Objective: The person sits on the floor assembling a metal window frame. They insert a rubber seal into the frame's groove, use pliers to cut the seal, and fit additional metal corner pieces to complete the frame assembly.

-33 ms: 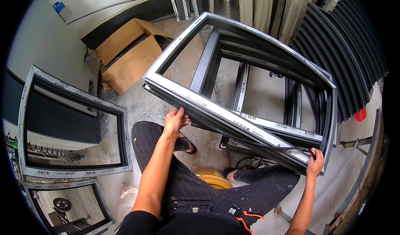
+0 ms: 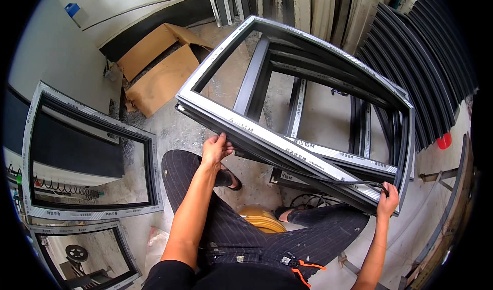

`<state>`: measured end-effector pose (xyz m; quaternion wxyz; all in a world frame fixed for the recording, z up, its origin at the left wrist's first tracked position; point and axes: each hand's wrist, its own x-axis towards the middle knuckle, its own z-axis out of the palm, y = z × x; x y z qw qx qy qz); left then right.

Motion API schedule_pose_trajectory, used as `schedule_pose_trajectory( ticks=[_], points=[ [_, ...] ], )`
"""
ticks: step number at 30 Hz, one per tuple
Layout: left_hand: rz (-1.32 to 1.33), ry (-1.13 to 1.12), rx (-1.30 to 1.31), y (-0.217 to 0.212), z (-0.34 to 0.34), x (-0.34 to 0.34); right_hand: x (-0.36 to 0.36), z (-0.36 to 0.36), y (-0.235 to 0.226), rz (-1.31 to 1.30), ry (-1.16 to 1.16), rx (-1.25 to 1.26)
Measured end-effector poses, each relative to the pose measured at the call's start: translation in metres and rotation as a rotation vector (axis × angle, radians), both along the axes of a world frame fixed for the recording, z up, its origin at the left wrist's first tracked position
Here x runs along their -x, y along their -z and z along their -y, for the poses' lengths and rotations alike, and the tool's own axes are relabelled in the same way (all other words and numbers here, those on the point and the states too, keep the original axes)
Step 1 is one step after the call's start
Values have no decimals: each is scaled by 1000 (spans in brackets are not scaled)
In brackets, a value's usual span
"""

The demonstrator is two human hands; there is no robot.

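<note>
A large window frame (image 2: pixel 308 154), grey-black with printed protective film on its faces, lies tilted before me above other stacked frames. Along its near outer side runs a thin black rubber strip (image 2: pixel 336 182), bowed slightly away near the right end. My right hand (image 2: pixel 389 201) pinches that strip at the near right corner. At the near side, left of the middle, my left hand (image 2: pixel 215 150) is closed with its fingertips against the frame's edge. The strip leads toward those fingertips, though the exact grip there is partly hidden.
Two more filmed frames (image 2: pixel 92 214) stand at the left. An open cardboard box (image 2: pixel 164 79) lies at the back left. Long black profiles (image 2: pixel 411 69) lean at the right, near a red object (image 2: pixel 444 141). A yellow round stool (image 2: pixel 257 219) shows between my legs.
</note>
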<state>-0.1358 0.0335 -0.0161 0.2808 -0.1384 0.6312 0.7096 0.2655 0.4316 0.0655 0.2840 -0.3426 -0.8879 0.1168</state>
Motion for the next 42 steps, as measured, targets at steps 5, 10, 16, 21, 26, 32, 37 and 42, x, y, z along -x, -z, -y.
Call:
schedule_pose_trajectory(
  ticks=[5,10,16,21,26,32,37,42],
  points=[
    [88,29,-68,-13,-15,-23,-2,0,5,-50,7,-21],
    [61,-27,-60,3,-14,-18,-1,0,5,-49,10,-9],
    [94,12,-30,2,6,0,-3,-1,4,-90,-1,40],
    [-48,43,66,5,6,0,-3,-1,4,-91,20,75],
    [54,35,-49,-7,-8,-14,1,6,8,-283,141,-55],
    [24,47,-66,2,-6,-15,-4,16,12,-136,99,-218],
    [113,-28,-116,-6,3,-8,-8,16,14,-350,118,18],
    [5,-14,3,-5,9,3,-1,18,4,-282,170,53]
  ],
)
